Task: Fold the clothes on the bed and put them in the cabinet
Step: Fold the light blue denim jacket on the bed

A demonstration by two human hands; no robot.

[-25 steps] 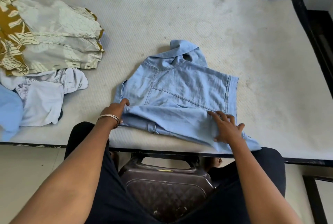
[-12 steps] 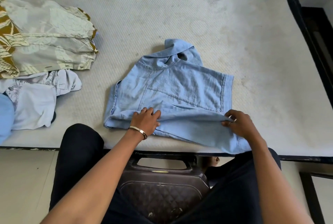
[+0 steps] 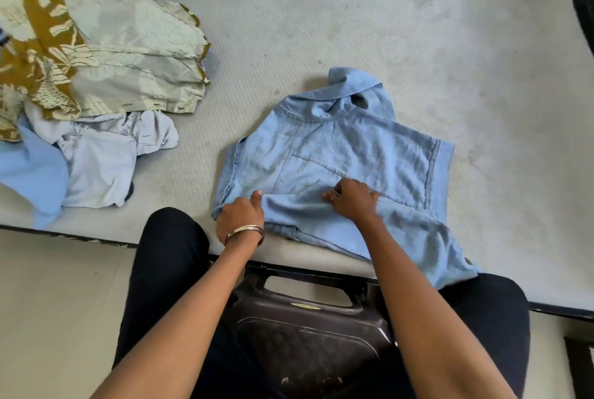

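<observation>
A light blue denim shirt [image 3: 353, 148] lies on the mattress [image 3: 321, 29] near the front edge, collar pointing away from me. Its lower part is folded up over the body, and one corner hangs off the bed at the right. My left hand [image 3: 240, 217], with a bangle on the wrist, grips the folded hem at the shirt's near left corner. My right hand [image 3: 352, 199] pinches the edge of the folded-up layer at the shirt's middle.
At the left of the bed lies a heap of clothes: a mustard and cream printed garment [image 3: 128, 54], a white one [image 3: 99, 160] and a pale blue one [image 3: 29, 173]. A dark plastic chair [image 3: 305, 334] stands between my legs. The black bed frame [image 3: 583, 3] runs along the right.
My right hand has moved left from the shirt's right edge to its middle. My left hand has shifted left to the near corner and closed on the hem.
</observation>
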